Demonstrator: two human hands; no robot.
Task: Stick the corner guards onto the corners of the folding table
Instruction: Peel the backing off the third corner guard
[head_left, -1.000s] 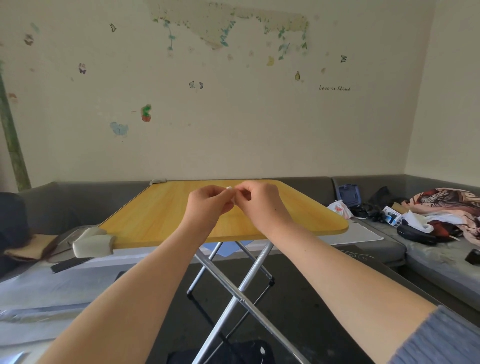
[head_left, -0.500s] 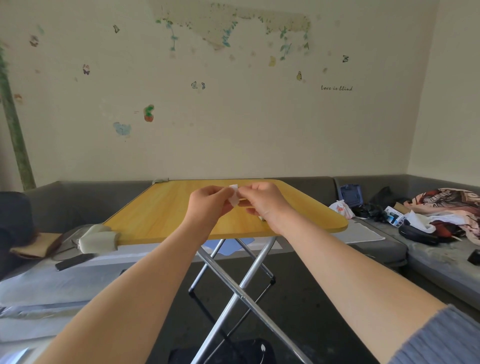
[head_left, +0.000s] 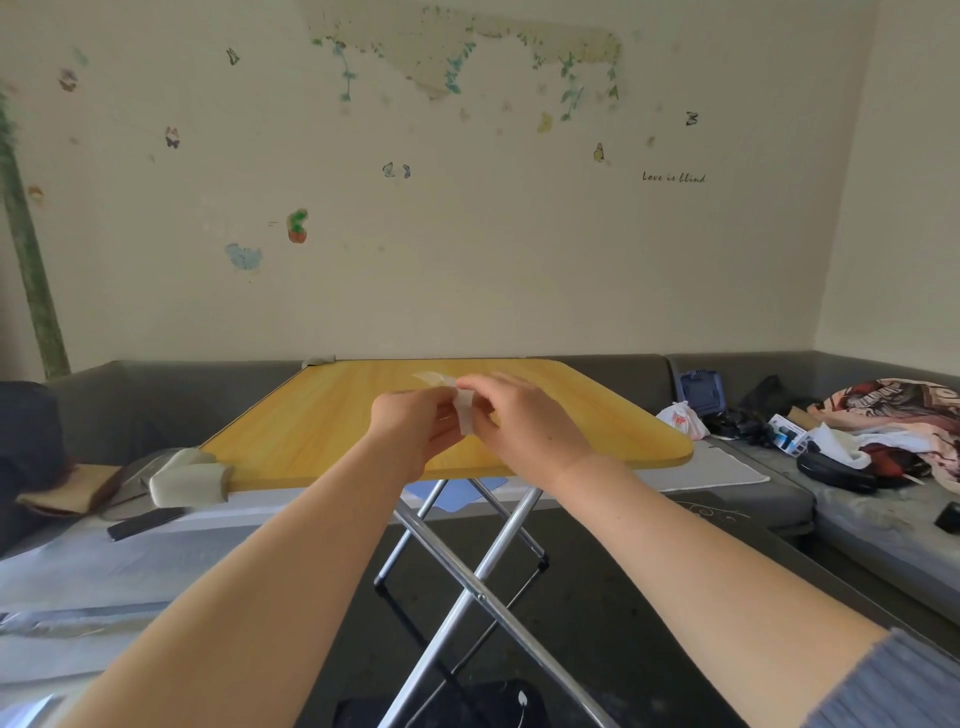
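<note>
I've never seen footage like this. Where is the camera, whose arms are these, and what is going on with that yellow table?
There is no machine here. The single picture comes from a camera worn on a person's head, looking forward and down, so the two bare arms reaching in from below are the wearer's own. The left hand and the right hand meet above the yellow folding table and pinch a small pale strip between them; it may be backing film or tape, but that cannot be told for sure. A grey corner guard already sits on the table's near left corner, and another seems to sit on the far left one. The near right corner is bare. A dark sofa with clutter runs behind.
</note>
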